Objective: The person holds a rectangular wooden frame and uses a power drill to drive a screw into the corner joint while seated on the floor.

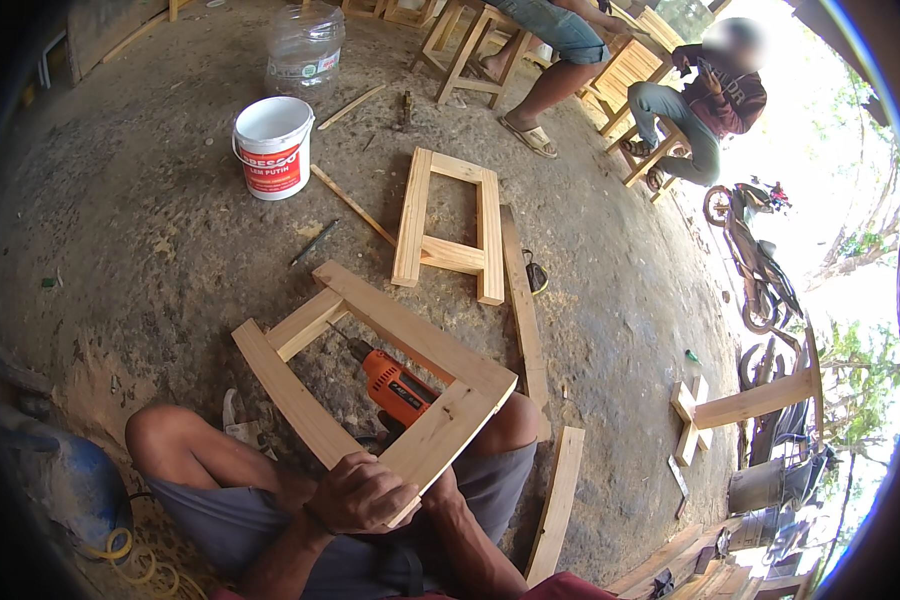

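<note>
A pale wooden frame [425,335] of joined boards lies tilted across my lap, its far end out over the floor. My left hand [360,495] is closed round the near corner, where the side rail meets the wide end board. My right hand [444,492] is up against the lower edge of that end board; its fingers are hidden behind the wood. Through the frame's opening shows an orange and black power drill [398,388], its bit pointing away to the upper left. Part of its handle is covered by the frame.
Ahead lies a second wooden frame [407,220], near a white bucket [273,172] with a red label and a clear plastic jug [305,50]. Loose boards [557,505] lie at right, beyond them a cross-shaped wooden piece [692,412]. Two people [705,105] are farther off.
</note>
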`<state>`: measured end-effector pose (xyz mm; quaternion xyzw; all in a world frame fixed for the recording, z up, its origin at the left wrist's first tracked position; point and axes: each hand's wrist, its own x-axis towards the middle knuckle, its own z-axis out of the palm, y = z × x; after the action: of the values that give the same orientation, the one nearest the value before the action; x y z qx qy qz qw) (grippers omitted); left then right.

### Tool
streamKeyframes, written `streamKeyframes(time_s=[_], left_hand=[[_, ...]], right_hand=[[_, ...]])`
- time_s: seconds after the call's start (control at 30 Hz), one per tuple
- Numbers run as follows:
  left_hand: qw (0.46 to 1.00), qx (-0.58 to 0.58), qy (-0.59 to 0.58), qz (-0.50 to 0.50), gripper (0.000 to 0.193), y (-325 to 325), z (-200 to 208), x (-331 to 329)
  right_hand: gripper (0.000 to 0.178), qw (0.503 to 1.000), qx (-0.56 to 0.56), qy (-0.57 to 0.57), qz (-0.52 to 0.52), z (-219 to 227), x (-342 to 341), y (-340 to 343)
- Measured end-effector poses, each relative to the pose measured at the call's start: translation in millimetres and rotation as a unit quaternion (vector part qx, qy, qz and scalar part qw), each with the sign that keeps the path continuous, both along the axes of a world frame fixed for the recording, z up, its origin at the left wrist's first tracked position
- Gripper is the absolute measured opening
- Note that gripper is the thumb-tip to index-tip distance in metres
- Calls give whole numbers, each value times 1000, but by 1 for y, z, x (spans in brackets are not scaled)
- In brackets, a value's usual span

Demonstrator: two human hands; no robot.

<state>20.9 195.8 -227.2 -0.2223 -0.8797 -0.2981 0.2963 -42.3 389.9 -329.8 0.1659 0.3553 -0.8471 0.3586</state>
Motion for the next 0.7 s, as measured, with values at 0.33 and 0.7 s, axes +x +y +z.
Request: streamKeyframes(time_s=[0.33, 0.7], left_hand=[[1000, -6, 5, -1, 45, -2, 5, -2], [1000, 2, -4, -9, 44, -2, 4, -2]], right_hand=[[45, 1000, -12, 6, 14, -6, -1, 4], [44, 1000, -1, 25, -3, -10, 1, 0]])
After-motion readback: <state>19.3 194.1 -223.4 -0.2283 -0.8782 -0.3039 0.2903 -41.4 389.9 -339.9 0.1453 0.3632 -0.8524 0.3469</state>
